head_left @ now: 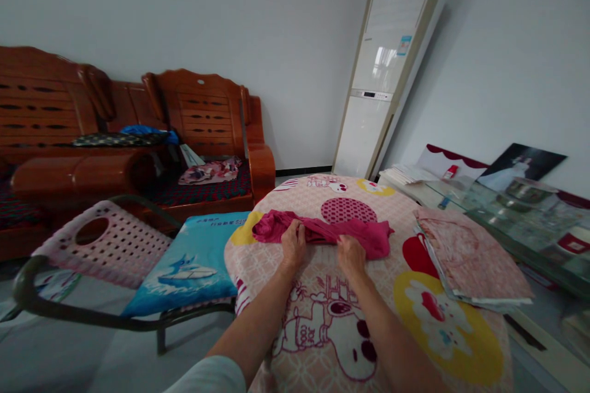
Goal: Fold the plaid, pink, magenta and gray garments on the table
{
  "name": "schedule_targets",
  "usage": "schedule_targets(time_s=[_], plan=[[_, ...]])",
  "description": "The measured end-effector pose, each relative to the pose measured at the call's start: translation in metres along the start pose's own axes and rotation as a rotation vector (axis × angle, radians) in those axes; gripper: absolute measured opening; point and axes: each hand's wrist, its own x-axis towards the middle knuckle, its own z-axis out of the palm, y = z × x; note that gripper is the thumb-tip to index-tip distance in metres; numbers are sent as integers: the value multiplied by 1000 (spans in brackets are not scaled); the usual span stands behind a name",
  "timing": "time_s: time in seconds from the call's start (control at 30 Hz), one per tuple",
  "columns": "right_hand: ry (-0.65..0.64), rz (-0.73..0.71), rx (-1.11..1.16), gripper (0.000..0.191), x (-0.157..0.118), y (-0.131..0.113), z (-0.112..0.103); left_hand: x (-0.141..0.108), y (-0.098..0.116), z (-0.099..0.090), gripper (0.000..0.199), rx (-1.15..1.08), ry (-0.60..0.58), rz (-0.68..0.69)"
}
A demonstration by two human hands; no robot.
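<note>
Pale sleeve [211,377], bottom edge, leads to the left hand [294,245], which, like the right hand [351,254], grips the near side of the magenta cloth [326,229], long axis left-to-right at frame centre on the patterned tablecloth [271,273].

I count two hands: one left hand [294,245] and one right hand [351,255]. I make it one pink garment [369,236] and one pile of folded cloth [470,255] on one worktop [318,264]. Around them I tally one tall air conditioner [387,67], one pink woven chair [104,239], one blue cushion [191,264], two arched wooden seat backs [203,95], one flowered cloth [209,172], one wedding photo [520,166] and one red-topped bottle [450,172].
</note>
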Motion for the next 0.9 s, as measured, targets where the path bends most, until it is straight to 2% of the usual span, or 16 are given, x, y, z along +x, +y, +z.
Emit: schedule_targets(time_s=[0.07,0.17,0.27,0.33,0.43,0.57,0.73,0.8,0.9], plan=[[35,59,119,28,6,12,-8,1,2,-1,24,5,1,-14],[85,86,306,32,12,23,-27,1,7,-1,26,-20,-16,36],[58,103,539,32,14,26,-45,0,8,2,25,-75,2,86],[43,154,717,32,13,27,-55,1,6,3,24,-109,0,96],[87,260,914,34,9,30,-63,1,4,3,20,-144,-50,85],[126,340,944,37,2,35,-67,-3,12,-1,21,-178,-116,164],[174,362,893,37,-5,40,-66,-14,26,3,26,-160,-363,383],[195,364,881,37,-5,41,-65,-16,27,6,20,-152,-397,383],[196,388,915,38,-4,42,-68,-15,25,6,25,-144,-352,298]])
